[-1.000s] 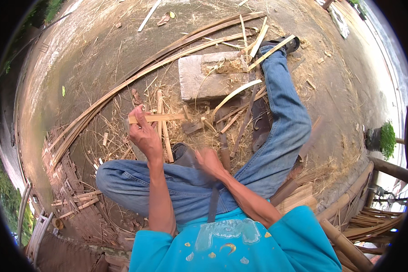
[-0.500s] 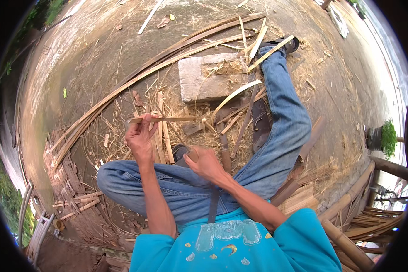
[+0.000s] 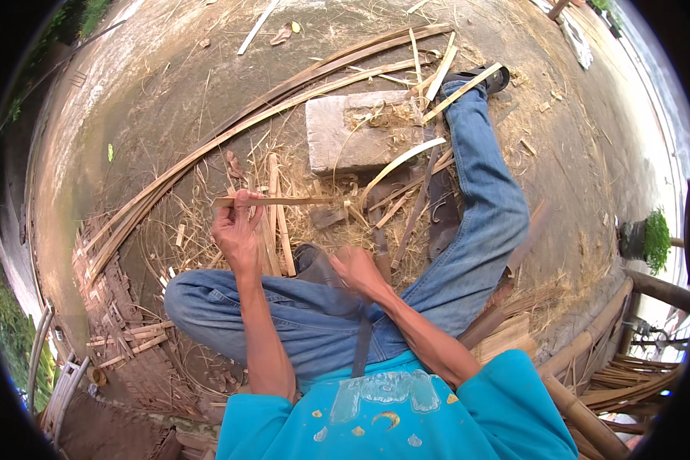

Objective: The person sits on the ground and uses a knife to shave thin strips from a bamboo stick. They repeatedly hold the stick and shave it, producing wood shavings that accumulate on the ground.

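Observation:
Between the thumb and fingers of my left hand (image 3: 238,230) is a narrow, flat bamboo strip (image 3: 295,201), held level above the litter and pointing right. My left hand is closed on it. My right hand (image 3: 356,270) is a closed fist low over my crossed leg, to the right of the left hand and apart from the strip. A faint smear lies beside this fist, so what it grips cannot be made out. Beyond both hands a squared stone block (image 3: 326,134) rests on the ground with shavings on top. Short split bamboo pieces (image 3: 274,184) lie just past the left hand.
Long bamboo strips (image 3: 230,126) curve across the ground at the far left. Pale slats (image 3: 461,93) lean by my outstretched foot. Shavings cover the ground around the block. A bamboo pole (image 3: 590,330) and a potted plant (image 3: 655,236) stand at the right.
My right hand has shifted slightly right and away from the strip. The slim tool that stuck out of it toward the strip is now smeared from sight. My left hand stays nearly still.

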{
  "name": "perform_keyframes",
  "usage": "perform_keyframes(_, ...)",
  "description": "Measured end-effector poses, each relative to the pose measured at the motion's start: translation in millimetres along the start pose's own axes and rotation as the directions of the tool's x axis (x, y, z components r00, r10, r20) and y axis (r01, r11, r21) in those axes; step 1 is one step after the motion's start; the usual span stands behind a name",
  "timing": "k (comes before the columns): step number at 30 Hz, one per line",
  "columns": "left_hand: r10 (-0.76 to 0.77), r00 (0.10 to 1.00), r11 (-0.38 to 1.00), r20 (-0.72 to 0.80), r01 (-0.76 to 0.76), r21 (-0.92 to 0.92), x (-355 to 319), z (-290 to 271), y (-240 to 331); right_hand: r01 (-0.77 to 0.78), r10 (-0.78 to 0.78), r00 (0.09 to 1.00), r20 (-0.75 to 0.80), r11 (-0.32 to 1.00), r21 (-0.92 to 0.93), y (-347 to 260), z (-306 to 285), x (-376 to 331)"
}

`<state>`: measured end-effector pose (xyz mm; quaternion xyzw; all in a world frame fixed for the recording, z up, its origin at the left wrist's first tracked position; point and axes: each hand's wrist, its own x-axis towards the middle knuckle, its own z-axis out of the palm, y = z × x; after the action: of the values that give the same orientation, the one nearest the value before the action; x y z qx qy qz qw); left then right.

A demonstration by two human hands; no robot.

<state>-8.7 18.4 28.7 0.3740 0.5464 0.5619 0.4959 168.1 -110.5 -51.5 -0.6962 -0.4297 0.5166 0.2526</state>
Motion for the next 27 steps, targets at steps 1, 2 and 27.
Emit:
perform_keyframes(1,-0.002,1.0,1.0,-0.001,0.002,0.001,0.8,-2.8,-2.2,0.105,-0.109,0.993,-0.05,0.991,-0.079,2.4,-1.8,2.3)
perform_keyframes(2,-0.004,1.0,1.0,-0.002,0.004,0.002,2.0,-4.9,-4.4,0.111,-0.113,0.993,-0.019,0.991,-0.081,5.4,-2.4,0.6)
perform_keyframes(27,0.018,0.999,0.997,0.027,-0.02,0.071,-0.5,-8.5,-8.7,0.19,-0.19,0.982,-0.016,0.982,-0.003,-41.1,15.7,-19.4)
